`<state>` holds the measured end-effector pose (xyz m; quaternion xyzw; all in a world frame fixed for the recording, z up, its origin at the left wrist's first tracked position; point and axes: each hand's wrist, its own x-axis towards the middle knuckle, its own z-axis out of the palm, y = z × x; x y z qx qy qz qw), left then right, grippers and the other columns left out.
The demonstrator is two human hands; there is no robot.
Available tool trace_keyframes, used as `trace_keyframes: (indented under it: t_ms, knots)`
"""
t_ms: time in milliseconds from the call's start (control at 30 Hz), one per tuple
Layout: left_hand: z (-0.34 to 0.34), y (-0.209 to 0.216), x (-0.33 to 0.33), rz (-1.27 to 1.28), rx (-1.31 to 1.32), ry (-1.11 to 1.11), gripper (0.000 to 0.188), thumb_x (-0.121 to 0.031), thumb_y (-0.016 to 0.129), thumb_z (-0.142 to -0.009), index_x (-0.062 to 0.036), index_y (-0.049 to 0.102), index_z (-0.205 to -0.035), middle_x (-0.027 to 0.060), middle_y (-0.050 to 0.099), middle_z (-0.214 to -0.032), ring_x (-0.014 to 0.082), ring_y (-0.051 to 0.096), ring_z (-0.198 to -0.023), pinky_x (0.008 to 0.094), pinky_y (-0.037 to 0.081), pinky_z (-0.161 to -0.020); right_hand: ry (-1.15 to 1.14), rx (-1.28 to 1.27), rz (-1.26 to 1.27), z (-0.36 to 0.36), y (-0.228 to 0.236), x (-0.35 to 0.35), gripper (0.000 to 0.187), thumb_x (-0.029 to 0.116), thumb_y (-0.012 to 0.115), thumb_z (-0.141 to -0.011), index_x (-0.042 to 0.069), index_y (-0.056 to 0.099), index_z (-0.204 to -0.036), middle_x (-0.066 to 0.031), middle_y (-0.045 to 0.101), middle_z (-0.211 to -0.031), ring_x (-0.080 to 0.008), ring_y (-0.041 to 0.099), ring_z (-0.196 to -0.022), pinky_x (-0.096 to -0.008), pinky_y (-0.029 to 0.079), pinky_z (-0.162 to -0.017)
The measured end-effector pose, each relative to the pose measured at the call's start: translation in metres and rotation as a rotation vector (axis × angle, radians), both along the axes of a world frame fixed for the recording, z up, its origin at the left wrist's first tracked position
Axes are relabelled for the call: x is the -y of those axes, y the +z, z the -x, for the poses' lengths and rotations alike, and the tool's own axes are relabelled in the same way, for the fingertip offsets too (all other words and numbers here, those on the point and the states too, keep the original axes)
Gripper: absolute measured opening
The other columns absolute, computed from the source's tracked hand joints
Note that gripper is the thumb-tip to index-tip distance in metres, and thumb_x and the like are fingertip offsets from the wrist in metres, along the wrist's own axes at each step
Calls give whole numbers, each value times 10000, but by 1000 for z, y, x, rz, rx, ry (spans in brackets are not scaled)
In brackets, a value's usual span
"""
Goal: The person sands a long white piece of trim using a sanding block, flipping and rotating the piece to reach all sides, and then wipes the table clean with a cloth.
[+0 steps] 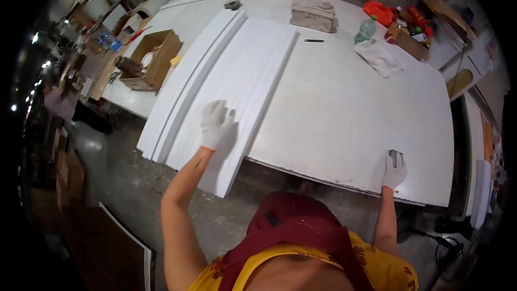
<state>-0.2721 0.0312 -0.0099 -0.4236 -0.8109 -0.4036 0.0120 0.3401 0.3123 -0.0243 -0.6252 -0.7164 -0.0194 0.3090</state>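
My left hand, in a white glove with an orange cuff, is over the stack of long white boards, fingers loosely extended and holding nothing. Whether it touches the top board is hard to tell. A second, narrower stack of white strips lies along the boards' left side. Near the table's front right corner my right hand, gloved too, has its fingers on a small dark grey block against the tabletop. The fingers cover part of that block.
The boards overhang the front edge of the white table. Farther back are a worn block, a green bottle, a white cloth and a box of cans and bottles. An open wooden box sits left. Someone is far left.
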Motion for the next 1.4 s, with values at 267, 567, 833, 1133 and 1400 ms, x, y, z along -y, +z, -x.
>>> trace_keyframes:
  t_ms: [267,567,833,1133,1400]
  knots:
    - [70,-4,-14,121,-191,240,566,-350,657,-959,28,533,-1363,262,569,-1355,450,514,-1264,520,421,-1085,-73,-98,125,-11,-3,7,508,399,809,-855,133,750,-1284,-205,638,-1397,-409,618,-1224,-485,488,-1052]
    - [92,5,-44,74,11,311,697,-396,616,-980,71,475,-1477,309,534,-1466,457,493,-1361,493,380,-1157,-101,-44,94,-16,-12,7,506,397,797,-869,156,740,-1311,-203,607,-1436,-415,578,-1252,-489,463,-1074]
    - [88,-1,-80,-8,86,389,766,-329,651,-959,115,395,-1528,332,454,-1546,428,416,-1467,431,334,-1219,-34,-80,28,-30,-24,0,483,382,799,-860,163,746,-1288,-208,643,-1370,-399,624,-1196,-470,486,-1041]
    - [-182,12,-101,-101,402,-541,499,-69,648,-953,-8,545,-1437,153,608,-1386,238,595,-1301,372,522,-1063,-22,-575,77,-2,-6,8,492,218,747,-932,22,663,-1376,-200,644,-1390,-321,615,-1255,-394,475,-1066]
    - [-362,28,-151,111,1174,-735,733,-116,723,-954,35,360,-1572,172,565,-1438,226,543,-1332,359,465,-1109,244,-1114,422,118,19,84,407,147,669,-979,2,669,-1360,-163,650,-1405,-261,603,-1309,-374,459,-1122]
